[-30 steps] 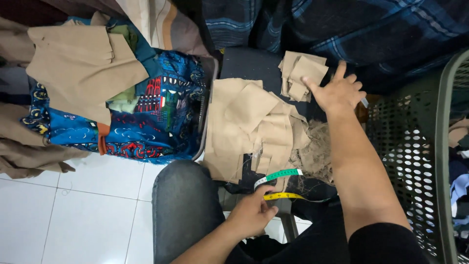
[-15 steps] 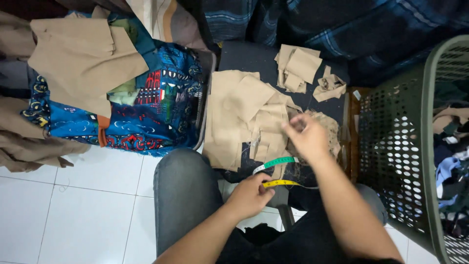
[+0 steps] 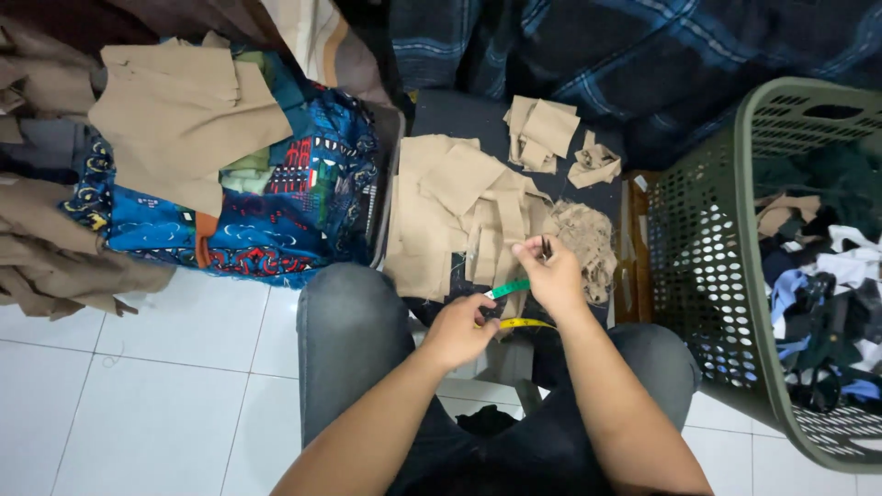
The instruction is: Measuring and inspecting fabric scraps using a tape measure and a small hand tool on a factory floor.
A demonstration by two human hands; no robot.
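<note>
Seated person, knees in grey trousers [image 3: 354, 340] just below both hands, white tiled floor [image 3: 138, 386] underneath.

Left hand [image 3: 459, 329]: fingers curled closed, pinching the near end of a measuring tape [image 3: 508, 289]. Tape shows green between the 2 hands, yellow where it loops out below the right wrist. It reads as a soft, flat ribbon, held short and slightly slack, rising from left hand to right.

Right hand [image 3: 551, 276]: fingers closed on the tape's far end; thumb and forefinger also nip something small and dark at the tips, too small to tell. Judging by the hold, 2 pinches keep a short length stretched over the work.

Just beyond the hands: pile of tan fabric pieces [image 3: 459, 207], flat and overlapping on a dark surface, with a frayed beige scrap [image 3: 588, 243] beside the right hand. Farther: 2 small heaps of tan offcuts [image 3: 542, 133].

Left: blue patterned cloth [image 3: 276, 211] under a large tan panel [image 3: 184, 119]. Right: green perforated laundry basket [image 3: 707, 257] holding mixed dark and pale scraps. Far edge: dark plaid blanket [image 3: 661, 55].
</note>
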